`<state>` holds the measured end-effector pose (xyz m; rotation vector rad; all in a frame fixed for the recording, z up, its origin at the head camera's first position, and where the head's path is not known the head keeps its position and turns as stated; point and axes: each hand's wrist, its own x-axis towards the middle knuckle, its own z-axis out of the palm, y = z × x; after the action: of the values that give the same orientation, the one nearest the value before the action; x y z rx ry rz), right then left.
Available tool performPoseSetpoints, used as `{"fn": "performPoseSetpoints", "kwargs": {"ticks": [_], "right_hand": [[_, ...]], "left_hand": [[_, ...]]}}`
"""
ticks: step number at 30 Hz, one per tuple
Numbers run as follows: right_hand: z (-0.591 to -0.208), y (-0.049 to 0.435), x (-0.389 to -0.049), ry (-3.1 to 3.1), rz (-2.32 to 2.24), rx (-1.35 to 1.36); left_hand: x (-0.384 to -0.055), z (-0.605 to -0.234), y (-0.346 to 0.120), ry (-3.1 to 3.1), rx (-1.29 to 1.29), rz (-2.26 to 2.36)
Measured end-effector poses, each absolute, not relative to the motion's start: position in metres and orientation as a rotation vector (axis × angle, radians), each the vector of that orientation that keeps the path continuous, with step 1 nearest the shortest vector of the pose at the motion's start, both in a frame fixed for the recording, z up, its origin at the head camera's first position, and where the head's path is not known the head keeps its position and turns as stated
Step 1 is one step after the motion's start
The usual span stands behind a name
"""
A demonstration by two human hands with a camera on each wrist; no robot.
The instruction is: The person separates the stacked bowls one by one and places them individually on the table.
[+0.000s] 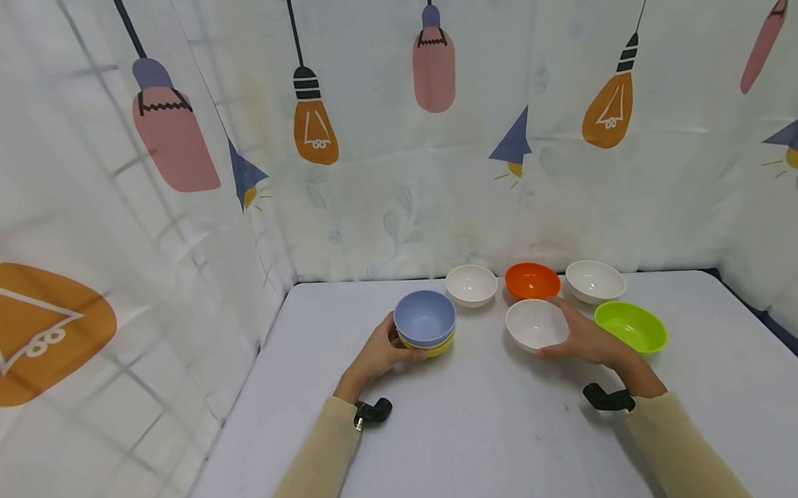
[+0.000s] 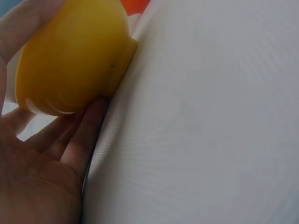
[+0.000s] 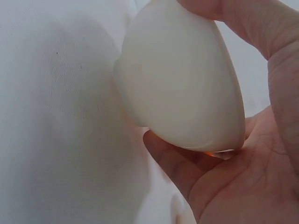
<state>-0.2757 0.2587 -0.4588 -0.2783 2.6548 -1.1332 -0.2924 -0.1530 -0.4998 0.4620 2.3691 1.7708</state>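
On the left, a stack of bowls has a blue bowl on top, a pale rim under it and a yellow bowl at the bottom. My left hand grips this stack from its left side, thumb at the near side. In the left wrist view the yellow bowl has its foot at the white tabletop, with fingertips low beside it. A white bowl is held by my right hand at its right side. The right wrist view shows this white bowl above the table, its shadow beside it.
Behind the held bowl stand a white bowl, an orange bowl and another white bowl. A green bowl sits right of my right wrist. Printed curtains hang along the table's back and sides.
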Motion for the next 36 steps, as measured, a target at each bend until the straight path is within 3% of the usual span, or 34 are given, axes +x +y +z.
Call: {"fn": "performPoseSetpoints", "kwargs": {"ticks": [36], "right_hand": [[-0.465, 0.272, -0.275, 2.634, -1.079, -0.267]], "left_hand": [[-0.292, -0.5, -0.152, 2.348, 0.476, 1.784]]}}
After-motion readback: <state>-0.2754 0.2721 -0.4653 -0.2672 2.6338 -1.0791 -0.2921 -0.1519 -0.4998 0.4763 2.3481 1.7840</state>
